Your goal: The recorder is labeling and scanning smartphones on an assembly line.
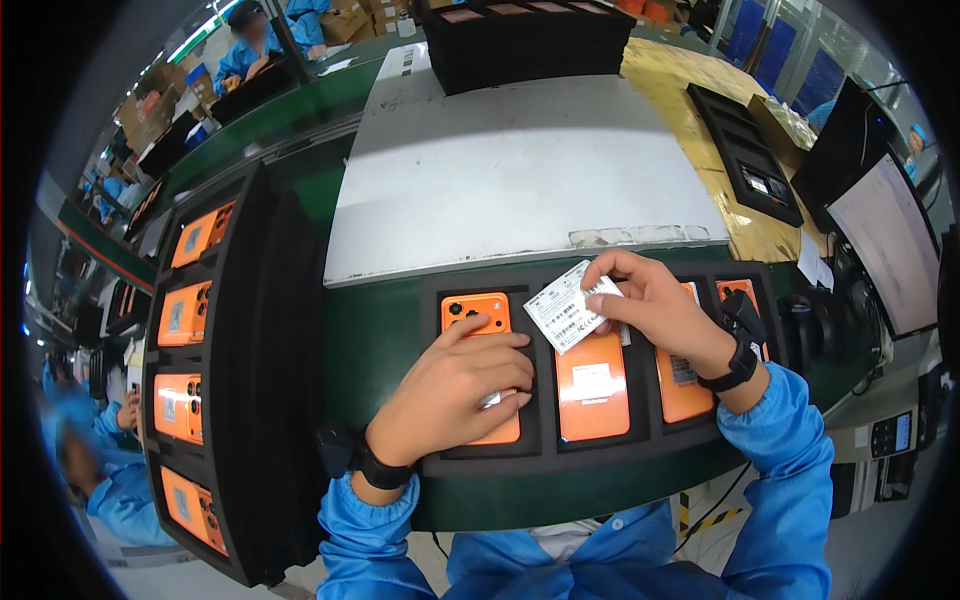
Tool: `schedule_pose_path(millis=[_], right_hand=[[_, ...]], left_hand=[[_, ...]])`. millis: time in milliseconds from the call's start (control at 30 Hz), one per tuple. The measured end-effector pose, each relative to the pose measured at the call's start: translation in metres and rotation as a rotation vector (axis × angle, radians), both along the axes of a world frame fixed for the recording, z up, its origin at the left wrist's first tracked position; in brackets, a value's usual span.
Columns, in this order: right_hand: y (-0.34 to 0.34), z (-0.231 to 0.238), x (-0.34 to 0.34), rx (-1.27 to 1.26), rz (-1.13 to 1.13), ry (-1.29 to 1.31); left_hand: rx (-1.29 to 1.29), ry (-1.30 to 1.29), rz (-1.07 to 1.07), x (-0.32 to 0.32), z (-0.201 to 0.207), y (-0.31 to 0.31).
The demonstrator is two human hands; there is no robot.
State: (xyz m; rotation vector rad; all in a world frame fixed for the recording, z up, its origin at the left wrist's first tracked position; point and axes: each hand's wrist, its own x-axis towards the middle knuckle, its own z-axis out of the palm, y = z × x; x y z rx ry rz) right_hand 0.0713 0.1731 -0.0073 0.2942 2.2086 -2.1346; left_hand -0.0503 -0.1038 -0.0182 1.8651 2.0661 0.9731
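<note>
In my right hand (640, 300) a white printed label (566, 308) with barcodes is pinched between thumb and fingers. It is tilted above the top of the second orange phone (592, 395), covering that phone's upper end. My left hand (460, 380) lies palm down over the leftmost orange phone (482, 303), its fingers stretched across the back below the camera lenses. A small pale patch shows between those fingers; I cannot make out what it is. Both phones sit in a black foam tray (545, 450), with another orange phone (685, 385) and a further one (740, 290) on the right.
A tall stack of black trays (250, 380) with orange phones stands at left. Beyond lies a white board (520, 170) with black trays (530, 50) behind it. At right are a black tray (745, 155), a monitor (885, 240) and a small machine (880, 435). Co-workers sit at far left.
</note>
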Motion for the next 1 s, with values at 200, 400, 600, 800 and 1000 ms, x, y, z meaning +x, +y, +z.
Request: schedule_pose_path(millis=[200, 400, 600, 800, 1000], right_hand=[[-0.003, -0.001, -0.001, 0.054, -0.039, 0.038], [-0.031, 0.011, -0.001, 0.072, 0.077, -0.044], [-0.056, 0.021, -0.022, 0.016, 0.257, -0.178], [-0.051, 0.030, -0.016, 0.668, 0.113, 0.137], [-0.089, -0.007, -0.008, 1.334, 0.292, 0.591]], left_hand=[[0.041, 0.084, 0.055, 0.002, 0.007, -0.001], [0.454, 0.019, 0.246, 0.003, -0.004, -0.013], [0.643, -0.068, 0.334, -0.002, -0.017, -0.020], [0.634, -0.074, 0.318, -0.002, -0.014, -0.020], [0.589, -0.070, 0.264, -0.001, -0.010, -0.017]])
